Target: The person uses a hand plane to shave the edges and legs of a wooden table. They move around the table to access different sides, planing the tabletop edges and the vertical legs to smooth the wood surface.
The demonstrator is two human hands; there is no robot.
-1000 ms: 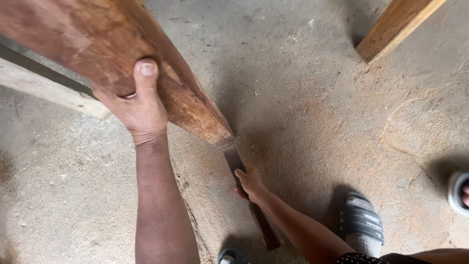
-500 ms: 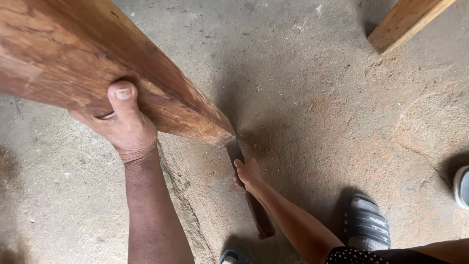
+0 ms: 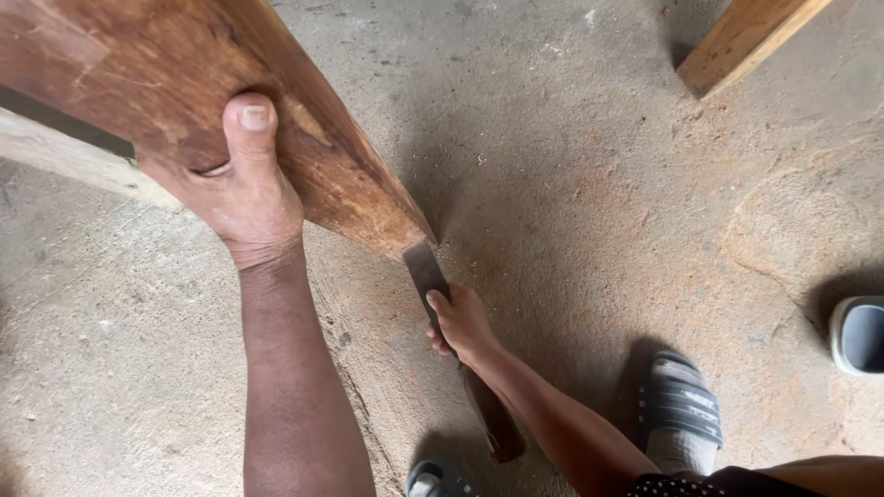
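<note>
Floor: bare grey concrete (image 3: 138, 368), dusted with reddish sawdust (image 3: 589, 212) spreading from centre toward 3 o'clock.
Near, 6 o'clock: your sandalled foot (image 3: 680, 410) stands at about 5 o'clock; the toe of another sandal (image 3: 433, 479) peeks in at the bottom edge.
Right hand (image 3: 460, 322): clenched around the middle of a long flat blade (image 3: 425, 271), its dark wooden handle end (image 3: 493, 423) trailing back toward 6 o'clock.
Blade tip: touching the lower end of the plank, right at its pointed corner.
Left hand (image 3: 235, 184): grasping the reddish-brown plank (image 3: 157, 64) at 10 o'clock, thumb on the top face, fingers wrapped underneath and hidden.
Plank: tilted, its low end at centre near the floor, rising off toward 11 o'clock.
Doing it well: keep your left grip firm so the plank doesn't twist; hold the blade flat to the wood and angled away from your left forearm; your foot sits close behind the tool, so mind it.
Behind the plank: a paler timber (image 3: 74, 156) lies at 9 o'clock.
Far, 1 o'clock: another pale board end (image 3: 746, 37), well apart.
Right edge, 3 o'clock: a grey-and-white shoe (image 3: 861, 333), partly cut off; whose it is you can't tell.
</note>
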